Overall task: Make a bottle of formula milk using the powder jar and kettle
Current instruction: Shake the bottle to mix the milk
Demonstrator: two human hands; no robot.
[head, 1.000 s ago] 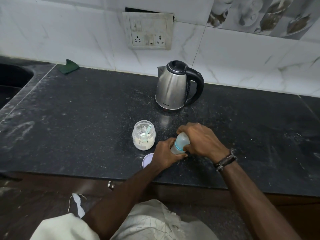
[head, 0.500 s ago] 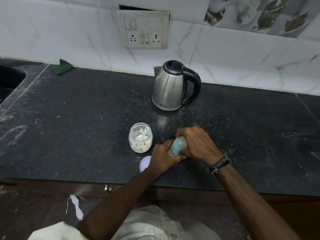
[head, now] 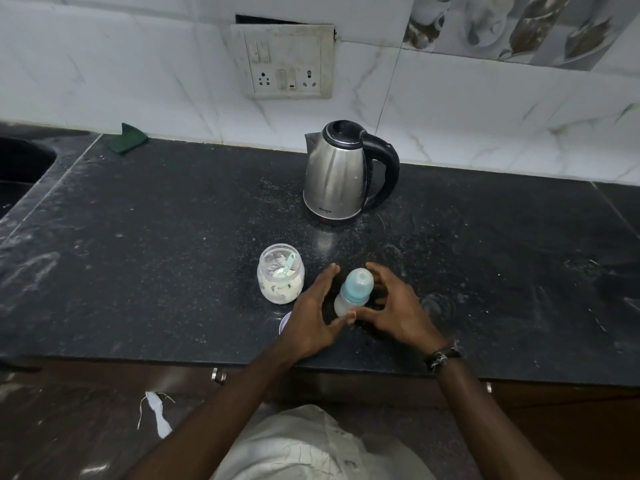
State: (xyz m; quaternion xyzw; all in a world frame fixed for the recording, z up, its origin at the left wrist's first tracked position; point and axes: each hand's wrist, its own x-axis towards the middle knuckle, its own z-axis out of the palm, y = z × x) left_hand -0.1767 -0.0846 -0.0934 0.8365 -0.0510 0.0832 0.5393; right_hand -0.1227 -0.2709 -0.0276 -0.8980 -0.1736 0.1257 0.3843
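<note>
A small baby bottle (head: 353,289) with a pale blue cap stands upright on the black counter (head: 156,254), holding cloudy white liquid. My left hand (head: 311,313) is just left of it and my right hand (head: 398,306) just right, fingers spread; only the thumb tips meet at the bottle's base. To the left stands the uncapped glass powder jar (head: 280,278) with white powder and a pale green scoop (head: 289,265) inside. The steel kettle (head: 341,171) with a black handle stands behind, lid down.
The jar's lid (head: 284,323) lies by my left wrist, mostly hidden. A sink (head: 20,164) is at far left, a green cloth (head: 126,137) by the wall, and a socket panel (head: 287,62) above the kettle. Powder dusts the counter.
Both hands were wrapped around the tilted bottle. Now the bottle stands upright on the counter and both hands have spread apart beside it.
</note>
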